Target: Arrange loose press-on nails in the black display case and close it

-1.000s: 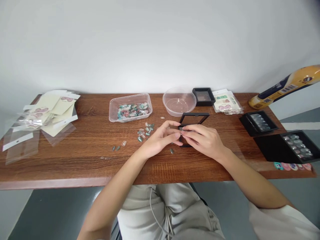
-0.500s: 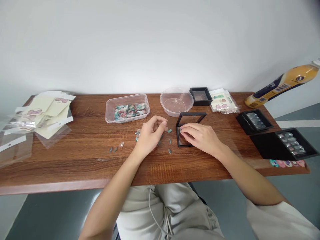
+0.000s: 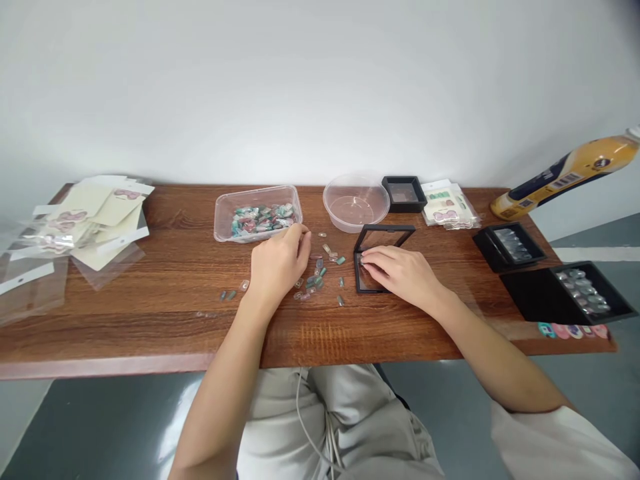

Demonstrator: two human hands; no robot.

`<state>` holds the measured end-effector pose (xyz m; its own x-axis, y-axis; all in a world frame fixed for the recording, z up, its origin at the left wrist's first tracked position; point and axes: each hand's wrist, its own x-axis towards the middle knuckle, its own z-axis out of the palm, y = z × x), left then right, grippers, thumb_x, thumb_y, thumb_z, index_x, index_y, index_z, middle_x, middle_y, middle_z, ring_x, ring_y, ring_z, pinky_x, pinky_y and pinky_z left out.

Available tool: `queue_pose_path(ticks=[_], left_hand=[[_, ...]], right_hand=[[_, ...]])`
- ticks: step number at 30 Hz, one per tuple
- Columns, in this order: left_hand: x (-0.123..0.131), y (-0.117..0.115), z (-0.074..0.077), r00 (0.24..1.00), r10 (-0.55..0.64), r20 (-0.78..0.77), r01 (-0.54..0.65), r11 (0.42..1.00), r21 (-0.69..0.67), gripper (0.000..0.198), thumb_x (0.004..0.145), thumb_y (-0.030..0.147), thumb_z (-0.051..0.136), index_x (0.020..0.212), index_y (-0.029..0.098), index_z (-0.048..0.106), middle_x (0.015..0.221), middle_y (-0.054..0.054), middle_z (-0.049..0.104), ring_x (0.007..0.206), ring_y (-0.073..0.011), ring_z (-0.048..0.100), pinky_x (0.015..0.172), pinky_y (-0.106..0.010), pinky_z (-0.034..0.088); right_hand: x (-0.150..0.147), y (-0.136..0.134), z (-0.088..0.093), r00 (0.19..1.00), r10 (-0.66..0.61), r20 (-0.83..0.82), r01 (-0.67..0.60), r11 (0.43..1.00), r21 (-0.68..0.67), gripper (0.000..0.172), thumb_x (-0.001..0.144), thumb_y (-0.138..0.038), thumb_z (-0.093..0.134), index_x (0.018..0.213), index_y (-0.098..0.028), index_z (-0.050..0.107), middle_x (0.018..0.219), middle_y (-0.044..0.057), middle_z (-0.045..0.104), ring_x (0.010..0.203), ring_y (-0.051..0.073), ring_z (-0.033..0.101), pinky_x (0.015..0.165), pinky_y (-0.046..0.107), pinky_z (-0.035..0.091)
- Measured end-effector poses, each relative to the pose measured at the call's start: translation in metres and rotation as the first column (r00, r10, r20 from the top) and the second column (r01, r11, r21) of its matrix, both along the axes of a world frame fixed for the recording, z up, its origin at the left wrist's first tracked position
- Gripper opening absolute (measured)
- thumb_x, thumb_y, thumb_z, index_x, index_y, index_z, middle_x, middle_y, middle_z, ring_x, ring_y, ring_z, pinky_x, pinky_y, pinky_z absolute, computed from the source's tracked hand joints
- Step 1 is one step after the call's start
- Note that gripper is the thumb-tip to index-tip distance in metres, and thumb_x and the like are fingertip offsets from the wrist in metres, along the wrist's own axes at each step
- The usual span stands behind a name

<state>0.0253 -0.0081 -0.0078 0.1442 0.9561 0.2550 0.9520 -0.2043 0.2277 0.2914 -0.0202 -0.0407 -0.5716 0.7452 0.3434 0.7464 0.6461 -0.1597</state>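
Right hand [image 3: 403, 270]: fingertips pinched on a small glossy grey piece [image 3: 362, 261], inside square black hinged frame [image 3: 357, 280]; lid [image 3: 387, 227] upright, presumably for access. Left hand [image 3: 280, 261]: curled at clear rectangular plastic tub [image 3: 220, 223], contents hidden. Loose glossy green-and-clear pieces [image 3: 319, 281] between, likely for easy reach.

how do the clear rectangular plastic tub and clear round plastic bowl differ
The rectangular tub has four sides; the round bowl, a circular rim. The tub holds a heap of small glossy coloured pieces; the bowl shows its bottom. Both are see-through and stand open on the brown wooden table.
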Motion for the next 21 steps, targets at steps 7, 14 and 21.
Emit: queue_pose_path(ticks=[7, 14, 21], left_hand=[[-0.008, 0.0, 0.002, 0.973, -0.219, -0.069, 0.21, 0.971, -0.118, 0.023, 0.103, 0.035, 0.043, 0.108, 0.024, 0.062, 0.094, -0.003, 0.077, 0.081, -0.0225, 0.07, 0.062, -0.03, 0.037], [-0.012, 0.001, -0.003, 0.936, -0.35, -0.038, 0.336, 0.92, -0.2, 0.016, 0.1, 0.029, 0.045, 0.101, 0.025, 0.061, 0.099, 0.0, 0.073, 0.088, -0.0219, 0.069, 0.069, -0.031, 0.042], [-0.006, -0.002, -0.001, 0.893, -0.449, -0.024, 0.43, 0.869, -0.244, 0.015, 0.097, 0.025, 0.047, 0.102, 0.024, 0.06, 0.103, -0.001, 0.071, 0.09, -0.0209, 0.067, 0.072, -0.031, 0.044]], right_hand=[[0.0, 0.0, -0.001, 1.0, -0.006, 0.023, 0.006, 1.0, 0.005, 0.017, 0.102, -0.023, 0.054, 0.108, -0.022, 0.07, 0.114, 0.001, 0.076, 0.098, 0.018, 0.073, 0.071, 0.03, 0.055], [0.0, -0.001, 0.001, 0.999, -0.012, 0.034, 0.013, 1.0, -0.012, 0.017, 0.101, -0.023, 0.055, 0.11, -0.022, 0.07, 0.117, 0.002, 0.075, 0.098, 0.019, 0.073, 0.071, 0.03, 0.055], [-0.001, -0.002, 0.004, 1.0, -0.012, 0.027, 0.011, 1.0, 0.022, 0.018, 0.101, -0.025, 0.055, 0.109, -0.021, 0.071, 0.115, 0.001, 0.075, 0.096, 0.018, 0.073, 0.071, 0.03, 0.055]])
